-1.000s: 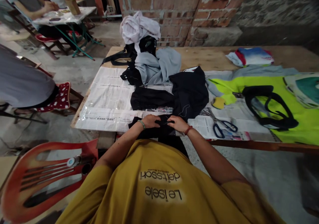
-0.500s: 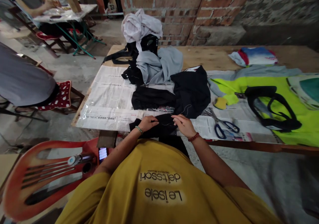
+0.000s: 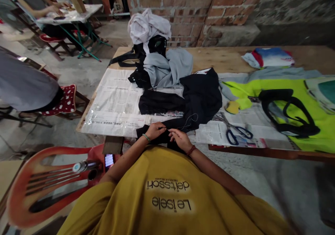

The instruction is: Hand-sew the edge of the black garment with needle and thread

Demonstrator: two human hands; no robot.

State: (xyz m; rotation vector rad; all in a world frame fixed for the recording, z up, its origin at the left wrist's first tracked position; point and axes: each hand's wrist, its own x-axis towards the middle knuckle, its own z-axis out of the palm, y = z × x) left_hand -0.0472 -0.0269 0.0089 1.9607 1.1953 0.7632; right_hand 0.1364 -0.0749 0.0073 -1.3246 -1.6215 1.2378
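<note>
My left hand (image 3: 156,130), with a green bracelet at the wrist, pinches the edge of a dark garment (image 3: 201,97) at the table's front edge. Close beside it on the right is my right hand (image 3: 180,139), below a red beaded bracelet. Its thumb and fingers are pressed together near the left fingertips; whatever they hold is too small to make out. A loose pale thread (image 3: 193,118) curls over the dark cloth just beyond the right hand. Another black cloth piece (image 3: 161,101) lies behind my hands.
Blue-handled scissors (image 3: 238,132) lie on newspaper to the right, near a yellow-green garment (image 3: 295,102) bearing a black strap (image 3: 305,121). Grey cloth (image 3: 170,67) and a white bundle (image 3: 149,25) are piled behind. A red plastic chair (image 3: 52,151) stands at left.
My right hand has moved left and slightly down, close to my left hand. The thread trails in a different curl over the dark cloth. My left hand has stayed in place.
</note>
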